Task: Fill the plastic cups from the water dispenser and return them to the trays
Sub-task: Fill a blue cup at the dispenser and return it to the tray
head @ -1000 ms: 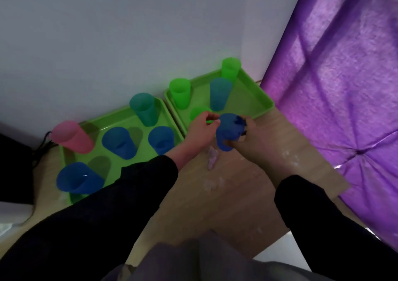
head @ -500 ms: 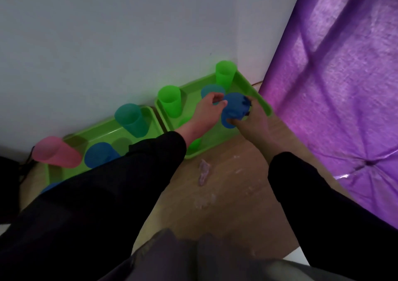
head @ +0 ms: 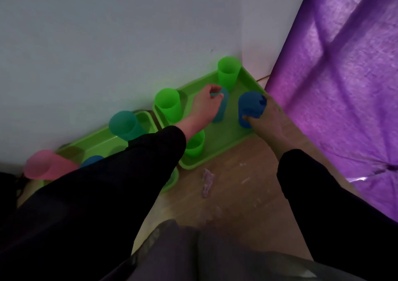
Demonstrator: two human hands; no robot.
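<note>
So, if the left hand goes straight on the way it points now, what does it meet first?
The left hand pinches the rim of the teal cup; past that, probably the green cup in the far corner of the tray, though depth is unclear.

So it's a light wooden top (head: 237, 205) pushed up against a white wall (head: 107, 43). Two bright green trays sit straight on it, side by side along the back edge and almost touching. The left tray (head: 97, 134) runs off toward the back left corner, and the right tray (head: 215, 158) fills the back right one. Just in front of the right tray there's a small crumpled purplish scrap (head: 207, 182), with a few pale white smears (head: 245, 180) on the wood right beside it.
</note>
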